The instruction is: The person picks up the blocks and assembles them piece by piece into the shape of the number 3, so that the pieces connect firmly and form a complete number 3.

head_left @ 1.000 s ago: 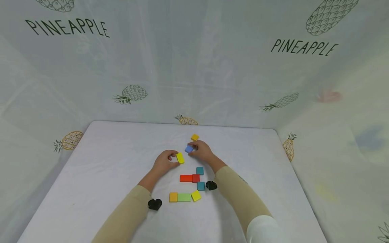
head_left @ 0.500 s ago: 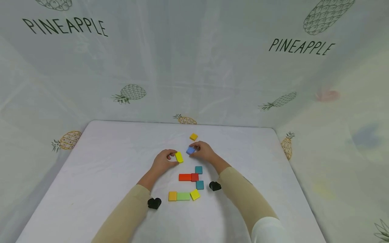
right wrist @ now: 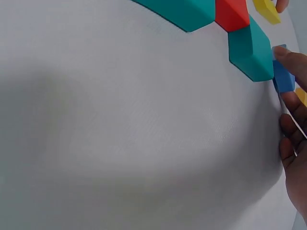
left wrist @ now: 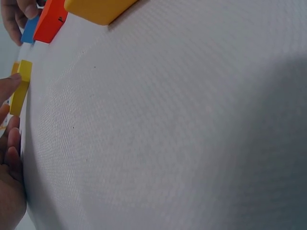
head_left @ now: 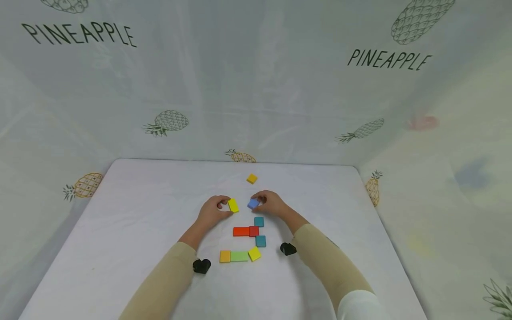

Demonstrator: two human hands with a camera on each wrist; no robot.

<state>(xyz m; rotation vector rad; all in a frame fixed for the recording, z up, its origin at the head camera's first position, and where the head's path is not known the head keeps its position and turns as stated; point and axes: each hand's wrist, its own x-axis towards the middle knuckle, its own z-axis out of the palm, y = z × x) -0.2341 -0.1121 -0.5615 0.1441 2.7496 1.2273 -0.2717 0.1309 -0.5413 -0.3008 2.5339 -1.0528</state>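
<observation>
My left hand (head_left: 210, 213) pinches a yellow oblong block (head_left: 233, 205) between thumb and fingers, just beyond the other blocks. To its right, my right hand (head_left: 273, 205) holds a small blue block (head_left: 253, 203) by its ends. In the right wrist view the thumb lies on the blue block (right wrist: 284, 76), close behind a teal block (right wrist: 252, 50). The yellow block (left wrist: 21, 86) stands at the left edge of the left wrist view, low over the white cloth. Nearer the body, a red oblong block (head_left: 241, 231) meets a red square block (head_left: 254, 231), with teal blocks (head_left: 259, 222) at its corners.
A row of orange (head_left: 225, 256), light green (head_left: 239, 256) and tilted yellow (head_left: 254, 254) blocks lies nearest the body. Farther off sits a lone yellow-orange block (head_left: 251, 178). Black heart-shaped pieces (head_left: 202, 266) show beside both sleeves. A pineapple-print curtain (head_left: 240, 89) hangs behind the table.
My right hand has drawn the blue block back toward the body and slightly right, away from the far yellow-orange block. My left hand keeps its grip on the yellow block, nearly in place.
</observation>
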